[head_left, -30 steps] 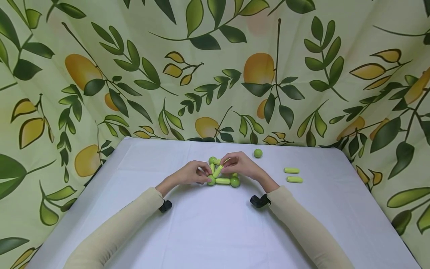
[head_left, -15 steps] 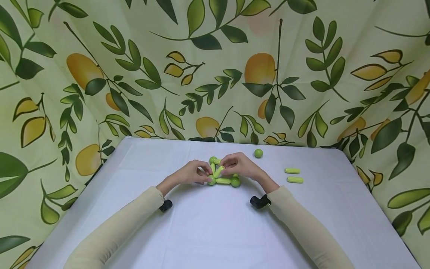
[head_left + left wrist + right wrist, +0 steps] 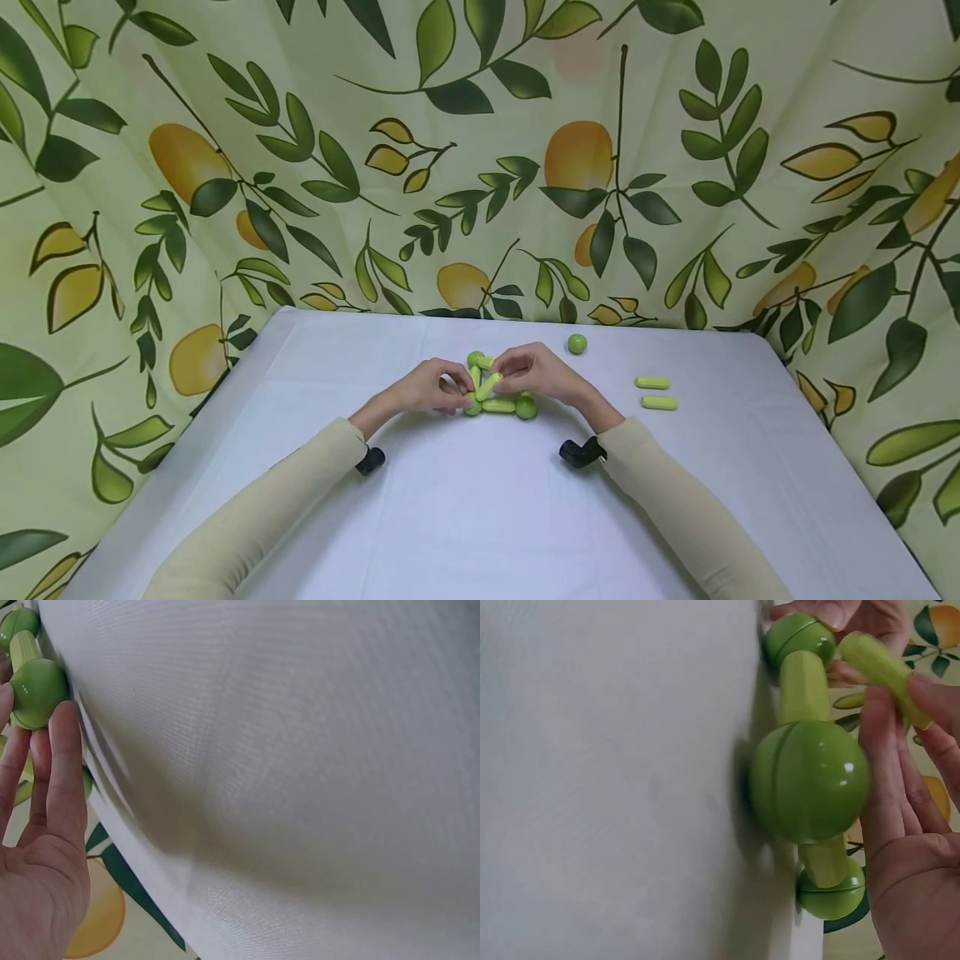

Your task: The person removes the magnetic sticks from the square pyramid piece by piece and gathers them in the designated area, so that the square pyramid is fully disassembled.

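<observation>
Green balls joined by light green rods lie as a four-sided frame on the white table. My left hand [image 3: 431,386] grips the near-left ball [image 3: 39,694] between thumb and fingers. In my right hand [image 3: 536,369], thumb and fingertips pinch a light green rod [image 3: 885,675], held slanting above the frame. The rod's lower end is right at the ball in my left hand. A flat-lying rod [image 3: 498,406] links that ball to the near-right ball [image 3: 808,780]. At the far left corner sits another ball [image 3: 476,359]. My right hand hides part of the frame's far right.
One loose green ball [image 3: 577,343] lies near the table's back edge. Two loose light green rods [image 3: 658,403] lie to the right of my right hand. Behind the white table [image 3: 450,517] hangs a leaf-and-fruit patterned curtain [image 3: 480,167].
The rod in my right hand has shifted slightly and tilts a little lower, its lower end over the near-left ball. My left hand stays on that ball.
</observation>
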`<move>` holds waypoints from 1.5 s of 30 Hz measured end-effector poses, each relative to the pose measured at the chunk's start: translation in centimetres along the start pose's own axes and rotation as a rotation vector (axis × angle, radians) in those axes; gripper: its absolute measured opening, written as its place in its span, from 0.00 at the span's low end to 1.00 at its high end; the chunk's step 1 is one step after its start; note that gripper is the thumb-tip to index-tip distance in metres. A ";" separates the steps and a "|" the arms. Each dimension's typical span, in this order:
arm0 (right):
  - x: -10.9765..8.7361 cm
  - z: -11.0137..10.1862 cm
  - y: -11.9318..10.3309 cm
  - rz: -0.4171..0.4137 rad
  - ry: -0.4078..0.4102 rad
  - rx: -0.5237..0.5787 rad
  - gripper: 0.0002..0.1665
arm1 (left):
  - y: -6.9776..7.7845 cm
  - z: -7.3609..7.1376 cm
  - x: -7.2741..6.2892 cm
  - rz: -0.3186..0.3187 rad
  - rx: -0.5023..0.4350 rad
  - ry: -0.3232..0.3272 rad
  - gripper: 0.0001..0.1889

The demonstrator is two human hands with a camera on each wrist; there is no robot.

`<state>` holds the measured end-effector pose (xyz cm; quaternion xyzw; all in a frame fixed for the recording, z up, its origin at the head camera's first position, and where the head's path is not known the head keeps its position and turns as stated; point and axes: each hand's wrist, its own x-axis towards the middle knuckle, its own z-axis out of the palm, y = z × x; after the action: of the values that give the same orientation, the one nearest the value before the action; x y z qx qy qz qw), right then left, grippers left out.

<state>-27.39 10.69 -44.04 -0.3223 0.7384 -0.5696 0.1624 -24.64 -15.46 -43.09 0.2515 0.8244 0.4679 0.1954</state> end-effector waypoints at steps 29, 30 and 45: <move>-6.8 -5.9 0.2 0.098 0.131 -0.035 0.12 | -0.1 0.0 0.0 0.012 0.023 0.003 0.09; -7.1 -6.1 0.2 0.102 0.134 -0.029 0.12 | -0.2 0.0 0.0 0.015 0.021 0.004 0.09; -10.5 -8.2 0.8 0.088 0.198 -0.088 0.11 | 0.2 0.0 0.1 0.012 0.040 0.001 0.09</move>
<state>-24.89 23.78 -43.65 -0.2385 0.7886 -0.5580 0.0993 -24.65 -15.34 -42.97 0.2602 0.8322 0.4524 0.1871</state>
